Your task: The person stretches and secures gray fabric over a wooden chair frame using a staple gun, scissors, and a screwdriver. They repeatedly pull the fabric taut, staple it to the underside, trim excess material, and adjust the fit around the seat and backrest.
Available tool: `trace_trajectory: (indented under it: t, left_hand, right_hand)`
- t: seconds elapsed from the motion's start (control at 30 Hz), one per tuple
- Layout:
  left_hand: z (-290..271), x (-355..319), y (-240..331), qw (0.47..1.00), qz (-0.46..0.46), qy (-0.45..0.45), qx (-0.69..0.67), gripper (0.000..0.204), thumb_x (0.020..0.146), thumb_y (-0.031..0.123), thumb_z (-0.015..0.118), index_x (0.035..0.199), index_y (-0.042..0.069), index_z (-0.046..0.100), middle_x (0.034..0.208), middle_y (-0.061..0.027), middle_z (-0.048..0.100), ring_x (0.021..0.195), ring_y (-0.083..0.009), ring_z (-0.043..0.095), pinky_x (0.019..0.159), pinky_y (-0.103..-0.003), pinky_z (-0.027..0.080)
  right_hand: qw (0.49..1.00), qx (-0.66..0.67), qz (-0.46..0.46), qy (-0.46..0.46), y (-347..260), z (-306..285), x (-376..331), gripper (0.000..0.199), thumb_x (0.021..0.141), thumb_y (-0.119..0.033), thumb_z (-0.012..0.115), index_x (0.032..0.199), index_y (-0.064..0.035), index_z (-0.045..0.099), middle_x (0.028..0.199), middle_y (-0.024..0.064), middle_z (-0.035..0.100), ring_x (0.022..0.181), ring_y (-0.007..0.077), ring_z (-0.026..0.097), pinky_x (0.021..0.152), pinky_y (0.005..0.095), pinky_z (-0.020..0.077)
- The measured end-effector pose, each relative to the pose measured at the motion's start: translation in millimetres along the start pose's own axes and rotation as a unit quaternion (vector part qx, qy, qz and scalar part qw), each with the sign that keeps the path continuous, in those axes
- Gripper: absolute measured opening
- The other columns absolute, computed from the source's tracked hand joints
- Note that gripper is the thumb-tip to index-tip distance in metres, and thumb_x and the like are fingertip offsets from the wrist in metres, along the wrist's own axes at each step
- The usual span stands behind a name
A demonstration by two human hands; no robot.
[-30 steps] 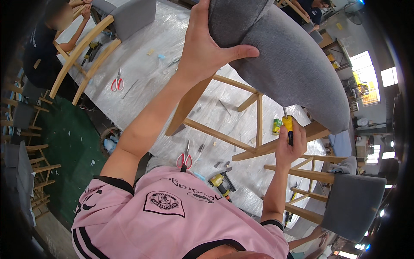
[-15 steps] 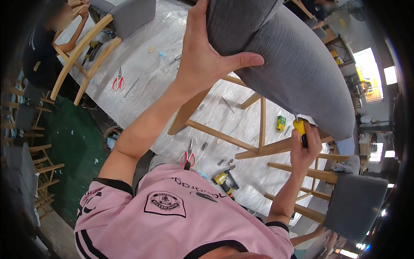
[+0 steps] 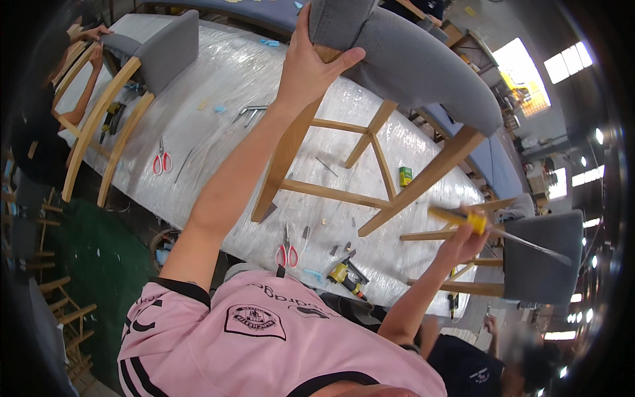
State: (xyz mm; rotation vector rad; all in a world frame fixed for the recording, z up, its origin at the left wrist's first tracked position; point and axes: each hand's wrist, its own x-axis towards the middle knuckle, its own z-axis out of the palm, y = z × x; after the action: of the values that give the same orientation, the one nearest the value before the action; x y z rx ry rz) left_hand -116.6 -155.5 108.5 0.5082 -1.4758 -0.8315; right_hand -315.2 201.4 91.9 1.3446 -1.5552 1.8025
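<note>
An upholstered chair (image 3: 423, 66) in grey fabric with light wooden legs is tilted on the wrapped table before me. My left hand (image 3: 311, 73) clasps its upper left corner, thumb across the front and fingertips hidden behind the fabric. To the right of the chair, my right hand (image 3: 463, 245) grips a screwdriver (image 3: 475, 223) by its yellow and dark handle. Its long metal shaft points right, away from the chair, slightly smeared by motion. Near my chest lie red-handled snips (image 3: 286, 255) and a yellow-black staple gun (image 3: 346, 276).
The table (image 3: 225, 152) is covered in clear film. A second pair of red-handled snips (image 3: 162, 163) and a small green-yellow box (image 3: 405, 176) lie on it. Another grey chair (image 3: 542, 258) stands right. At left, a co-worker (image 3: 40, 112) handles a chair (image 3: 169, 56); another person (image 3: 463, 364) is lower right.
The screwdriver has come away from the chair's underside and swung to point right. The chair has shifted and tilted, showing more of its legs. My left hand keeps its hold.
</note>
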Motion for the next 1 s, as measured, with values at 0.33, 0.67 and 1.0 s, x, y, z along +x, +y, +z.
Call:
trace_trajectory:
  t: [0.33,0.67,1.0]
  left_hand:
    - [7.6,11.6,-13.1,0.997,-0.072,-0.021,0.021,0.115,0.081,0.067,0.076,0.164,0.012,0.016,0.125,-0.0314,0.063,0.113,-0.0508,0.064,0.096,-0.052,0.054]
    - [4.3,27.9,-25.4,0.992,-0.112,-0.045,0.033,0.111,0.084,0.066,0.073,0.165,0.018,0.013,0.117,-0.0285,0.067,0.109,-0.0477,0.067,0.090,-0.052,0.056]
    - [6.4,20.7,-23.2,0.992,-0.117,-0.047,0.023,0.109,0.085,0.061,0.075,0.165,0.019,0.012,0.120,-0.0284,0.066,0.109,-0.0465,0.067,0.090,-0.052,0.056]
  right_hand:
    - [0.900,-0.275,-0.313,-0.130,-98.8,243.1,137.4,0.026,0.099,-0.007,0.070,0.119,-0.0030,0.053,0.112,0.0172,0.073,0.101,0.0236,0.074,0.085,0.0316,0.0605]
    - [0.928,-0.218,-0.232,-0.192,-75.9,288.8,134.0,0.025,0.098,-0.017,0.073,0.118,-0.0065,0.062,0.107,0.0137,0.073,0.096,0.0254,0.072,0.082,0.0355,0.0558]
    - [0.951,-0.120,-0.257,-0.124,-71.8,294.2,124.8,0.025,0.096,-0.012,0.074,0.115,-0.0038,0.062,0.109,0.0130,0.073,0.091,0.0209,0.072,0.076,0.0309,0.0583]
